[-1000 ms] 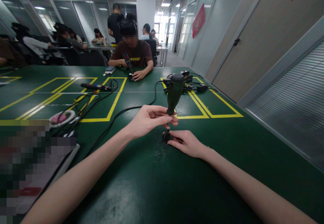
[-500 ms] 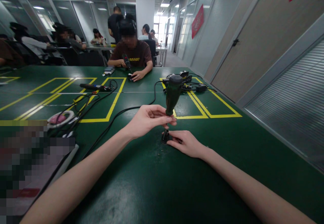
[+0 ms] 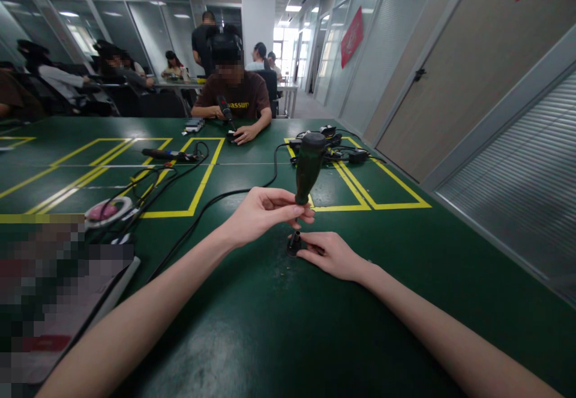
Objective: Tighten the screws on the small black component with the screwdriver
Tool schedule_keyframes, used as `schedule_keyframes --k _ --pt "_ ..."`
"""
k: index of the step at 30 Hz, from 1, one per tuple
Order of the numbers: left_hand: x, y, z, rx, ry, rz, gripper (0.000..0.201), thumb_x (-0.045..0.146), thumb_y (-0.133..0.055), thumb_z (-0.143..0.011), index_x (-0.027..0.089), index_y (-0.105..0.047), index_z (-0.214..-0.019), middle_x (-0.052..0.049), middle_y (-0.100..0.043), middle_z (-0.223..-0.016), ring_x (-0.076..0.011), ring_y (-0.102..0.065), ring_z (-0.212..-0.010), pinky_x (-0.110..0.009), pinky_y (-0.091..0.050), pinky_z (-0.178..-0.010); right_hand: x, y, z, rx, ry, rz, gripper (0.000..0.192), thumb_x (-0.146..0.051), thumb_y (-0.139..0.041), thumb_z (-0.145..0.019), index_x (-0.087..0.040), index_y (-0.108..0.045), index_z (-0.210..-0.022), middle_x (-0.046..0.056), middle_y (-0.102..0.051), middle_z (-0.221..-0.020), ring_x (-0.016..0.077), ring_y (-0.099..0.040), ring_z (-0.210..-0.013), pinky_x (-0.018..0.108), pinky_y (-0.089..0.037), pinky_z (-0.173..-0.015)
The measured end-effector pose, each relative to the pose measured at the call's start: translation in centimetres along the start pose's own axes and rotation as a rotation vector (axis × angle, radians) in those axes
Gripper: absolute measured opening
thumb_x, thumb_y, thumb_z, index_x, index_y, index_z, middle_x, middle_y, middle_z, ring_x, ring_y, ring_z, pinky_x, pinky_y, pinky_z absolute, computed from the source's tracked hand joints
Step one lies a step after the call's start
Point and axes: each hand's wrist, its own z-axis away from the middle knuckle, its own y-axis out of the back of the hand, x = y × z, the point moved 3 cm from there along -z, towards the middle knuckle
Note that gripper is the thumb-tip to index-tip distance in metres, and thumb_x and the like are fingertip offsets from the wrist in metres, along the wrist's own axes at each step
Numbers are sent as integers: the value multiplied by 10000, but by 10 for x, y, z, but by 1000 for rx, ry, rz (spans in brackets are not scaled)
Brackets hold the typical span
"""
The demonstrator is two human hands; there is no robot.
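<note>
Here, screwdriver (image 3: 308, 167) upright, pinched low by left hand (image 3: 261, 213) fingers (image 3: 294, 211); right hand (image 3: 330, 254) beneath

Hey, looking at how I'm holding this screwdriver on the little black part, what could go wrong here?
1. The left hand pinches only the low end of the screwdriver, so the tall handle could tip and the tip may slip off.
2. The right hand has its fingers right beside the small black part, so a slip could jab them.
3. The part stands loose on the table and might spin or skid.
</note>
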Motion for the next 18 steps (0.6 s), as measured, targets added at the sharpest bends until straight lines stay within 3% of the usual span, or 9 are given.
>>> schedule_keyframes --k 18 --pt "0 -2 0 35 38 35 400 382 -931 -708 124 -657 -845 -86 -797 -823 -202 -772 -775 -286 -597 -688 2 -1 0 -15 -13 1 333 -454 -557 -1035 -163 -699 -957 -8 -610 -674 135 -496 -568 254 -329 -591"
